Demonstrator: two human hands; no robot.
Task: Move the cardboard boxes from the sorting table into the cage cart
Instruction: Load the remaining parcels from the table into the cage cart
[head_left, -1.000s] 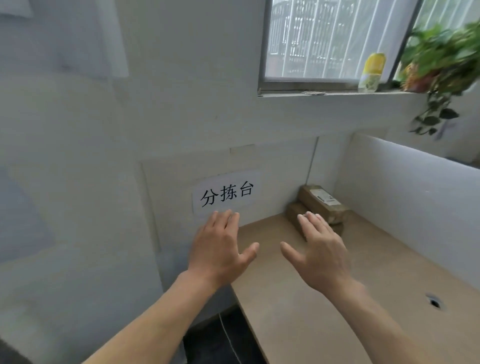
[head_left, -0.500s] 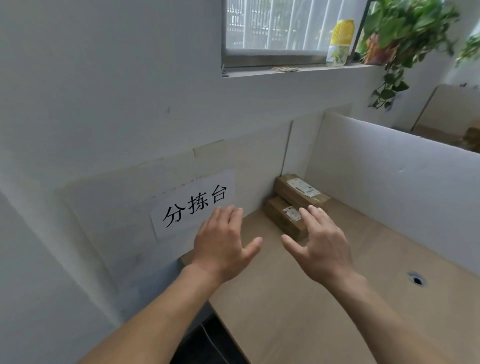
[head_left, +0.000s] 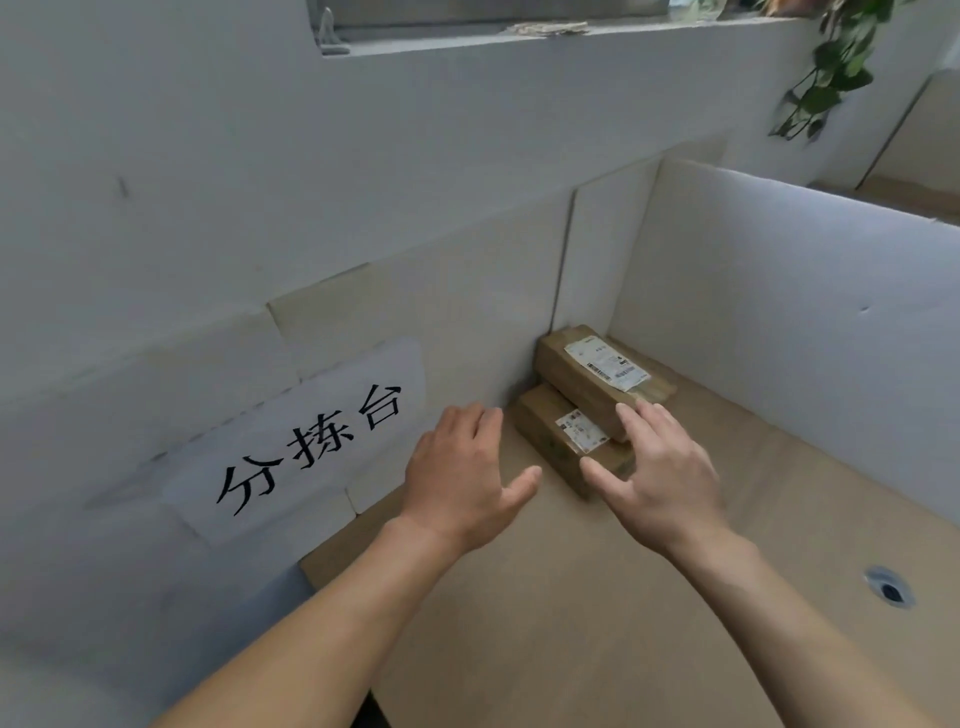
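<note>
Your flat, light-brown wooden sorting table (head_left: 649, 597) fills the lower right. On the wall along the table's left edge hangs a white paper sign with black characters (head_left: 311, 447). In the table's far corner, a long brown cardboard box with a white label (head_left: 576, 376) lies on a second brown labelled cardboard box (head_left: 545, 439). Over the table, your left hand (head_left: 462, 483) and right hand (head_left: 660, 478) reach with fingers straight, slightly apart, gripping nothing; whether the right fingertips touch the boxes cannot be told.
</note>
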